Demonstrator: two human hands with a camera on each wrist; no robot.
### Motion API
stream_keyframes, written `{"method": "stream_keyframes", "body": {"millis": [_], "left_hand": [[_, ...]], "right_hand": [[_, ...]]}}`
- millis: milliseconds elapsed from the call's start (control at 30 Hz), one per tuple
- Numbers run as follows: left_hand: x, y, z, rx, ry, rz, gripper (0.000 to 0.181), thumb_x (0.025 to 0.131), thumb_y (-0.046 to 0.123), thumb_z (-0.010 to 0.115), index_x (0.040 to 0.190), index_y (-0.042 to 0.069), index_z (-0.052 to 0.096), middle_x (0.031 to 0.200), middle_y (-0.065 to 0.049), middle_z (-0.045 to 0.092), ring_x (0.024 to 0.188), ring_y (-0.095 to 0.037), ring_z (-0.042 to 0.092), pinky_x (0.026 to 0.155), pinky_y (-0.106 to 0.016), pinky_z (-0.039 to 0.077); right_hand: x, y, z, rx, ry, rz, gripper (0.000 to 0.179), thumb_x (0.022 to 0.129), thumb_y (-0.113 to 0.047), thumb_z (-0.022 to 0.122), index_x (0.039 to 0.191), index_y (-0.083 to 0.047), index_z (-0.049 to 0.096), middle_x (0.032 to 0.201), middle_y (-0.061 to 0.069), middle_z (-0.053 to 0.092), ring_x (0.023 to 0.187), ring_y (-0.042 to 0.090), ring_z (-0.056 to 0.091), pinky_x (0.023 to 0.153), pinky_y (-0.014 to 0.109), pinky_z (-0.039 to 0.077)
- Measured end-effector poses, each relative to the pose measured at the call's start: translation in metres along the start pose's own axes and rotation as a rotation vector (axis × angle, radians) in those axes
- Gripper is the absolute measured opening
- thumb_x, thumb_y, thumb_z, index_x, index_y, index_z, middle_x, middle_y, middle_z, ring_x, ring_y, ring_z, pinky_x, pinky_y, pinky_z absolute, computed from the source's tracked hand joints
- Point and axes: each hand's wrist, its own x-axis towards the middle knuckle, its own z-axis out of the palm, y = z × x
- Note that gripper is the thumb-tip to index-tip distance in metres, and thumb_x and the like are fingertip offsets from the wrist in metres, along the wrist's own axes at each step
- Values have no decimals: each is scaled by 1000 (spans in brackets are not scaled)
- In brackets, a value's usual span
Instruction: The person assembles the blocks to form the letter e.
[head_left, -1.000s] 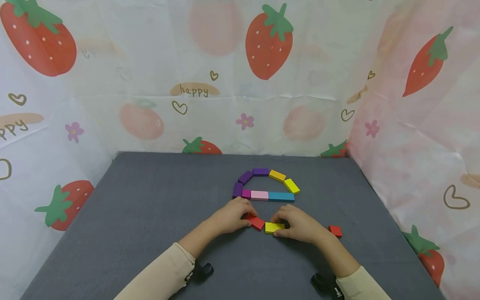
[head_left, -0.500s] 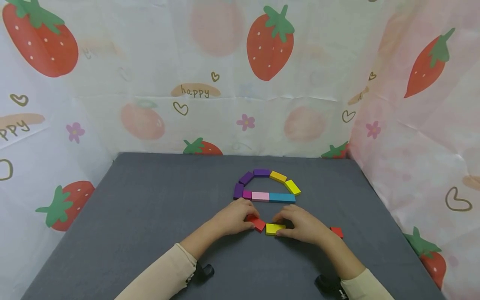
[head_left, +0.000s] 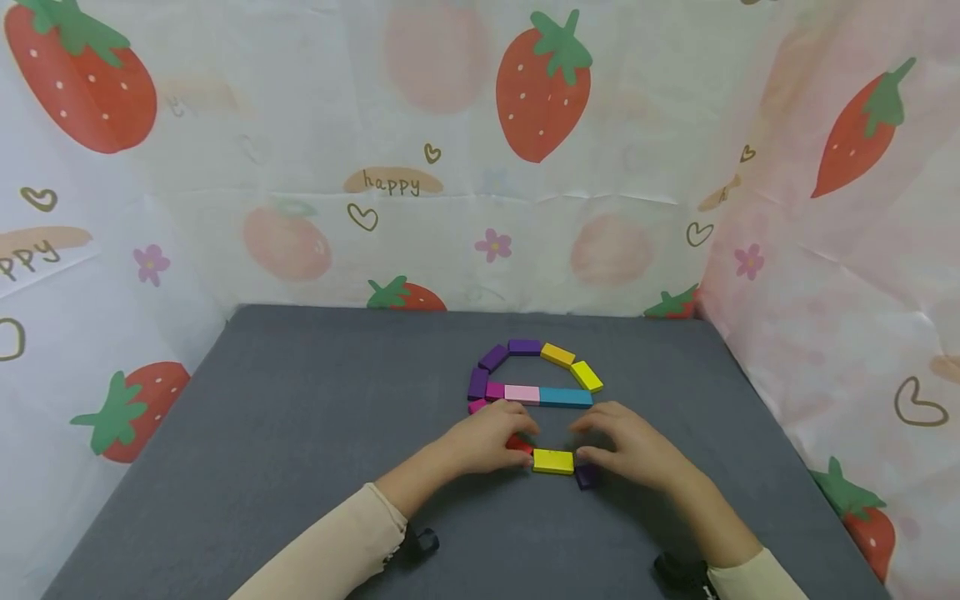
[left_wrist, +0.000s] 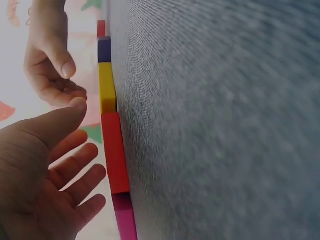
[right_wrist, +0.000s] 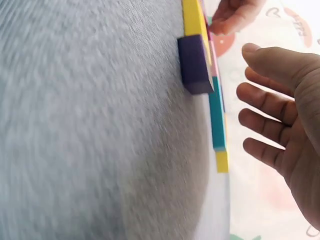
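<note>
My left hand [head_left: 480, 437] hovers over a red block [head_left: 520, 444]; in the left wrist view its spread fingers stand apart from the red block [left_wrist: 115, 152]. A yellow block [head_left: 552, 462] lies flat against the red one's right end. My right hand [head_left: 637, 442] is just beyond the yellow block, and in the right wrist view its fingers are loosely extended around nothing. Under the right fingertips sits a dark purple block [head_left: 587, 477], partly covered in the head view. A magenta block [head_left: 477, 406] peeks out behind the left hand, joining the red one in the left wrist view.
Farther back, purple blocks [head_left: 493, 358], an orange-yellow block [head_left: 558, 354] and a yellow block [head_left: 587, 376] form an arch. Its base is a row of magenta [head_left: 495, 390], pink [head_left: 522, 395] and blue [head_left: 566, 397] blocks. Another red block [left_wrist: 101, 28] lies past the purple one.
My right hand has let go of the yellow block and moved right, uncovering the dark purple block. My left hand has come off the red block and shifted slightly right, exposing the magenta block.
</note>
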Motion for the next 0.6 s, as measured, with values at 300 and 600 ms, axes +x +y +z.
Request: {"method": "stream_keyframes", "body": {"millis": [300,600], "left_hand": [[11,11,9,-9,-36,-11,49,91,43,77,135,22,67,129,6,64,121,-13,55,106,-33,47],[16,20,14,20,-49,-14,49,89,42,80,132,21,69,126,7,66,117,-13,56,105,-32,47]], "right_hand": [[-15,7,-14,-6,89,33,29,90,-21,80,118,-15,74,117,-7,68,116,20,59,98,50,52],[-26,15,-19,-23,98,42,29,90,-20,80,117,-13,74,116,-5,68,112,19,60,96,49,52]]}}
